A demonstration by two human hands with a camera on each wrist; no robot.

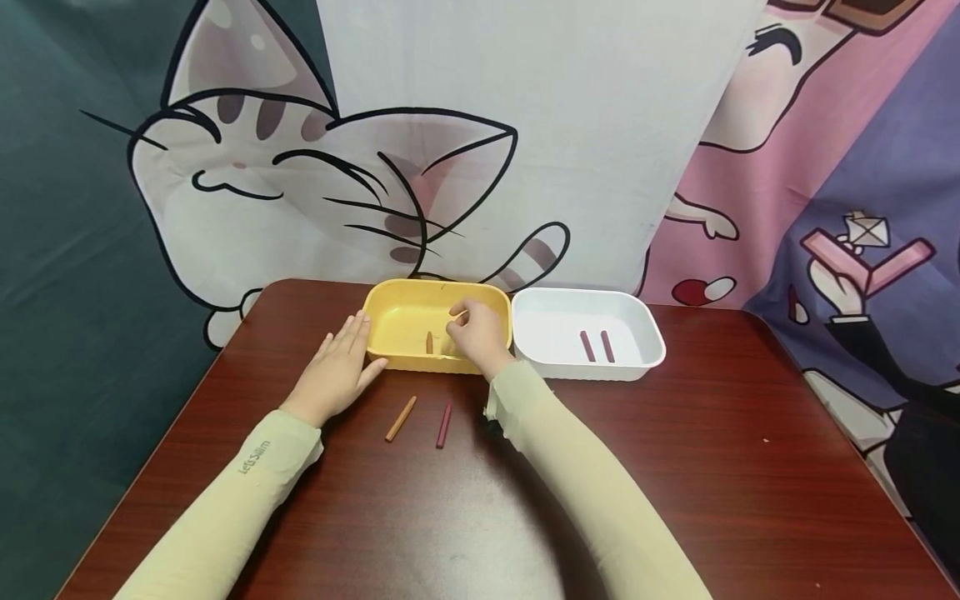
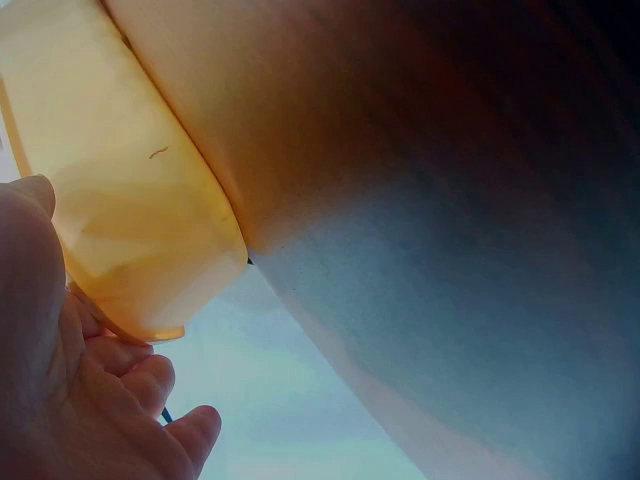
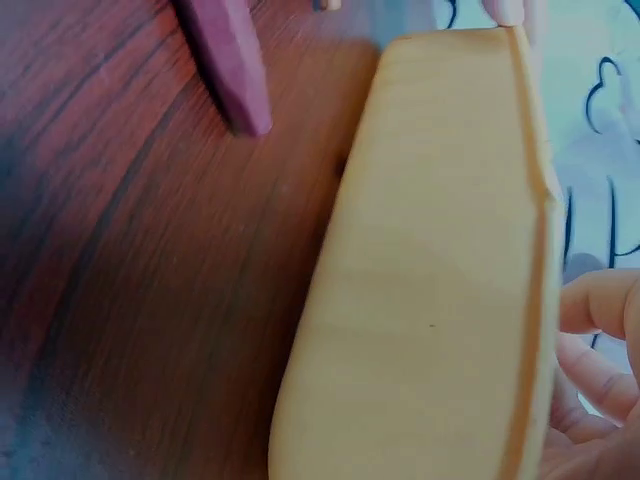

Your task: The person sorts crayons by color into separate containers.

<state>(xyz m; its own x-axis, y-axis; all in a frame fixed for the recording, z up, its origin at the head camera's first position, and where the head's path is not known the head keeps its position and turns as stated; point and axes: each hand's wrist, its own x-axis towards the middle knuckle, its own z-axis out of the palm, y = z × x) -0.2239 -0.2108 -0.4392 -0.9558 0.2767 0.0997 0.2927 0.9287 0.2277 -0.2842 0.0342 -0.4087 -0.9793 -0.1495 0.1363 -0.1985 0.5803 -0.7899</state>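
A yellow tray [image 1: 438, 363] stands at the table's far edge, an orange crayon [image 1: 429, 342] inside it. My left hand [image 1: 330, 377] touches the tray's left end, fingers extended and thumb spread. Over the tray's right half, my right hand [image 1: 480, 335] pinches what looks like a thin orange crayon [image 1: 457, 316], mostly hidden by the fingers. In the right wrist view, the tray's wall partly hides the curled fingers [image 3: 600, 305]. On the table in front lie another orange crayon [image 1: 401, 418] and a dark red crayon [image 1: 444, 425].
Right beside the yellow tray stands a white tray [image 1: 588, 372] with two dark red crayons [image 1: 587, 346] in it. The brown table [image 1: 720, 483] ends just behind the trays, where a cloth [image 1: 600, 125] with cartoon cats hangs.
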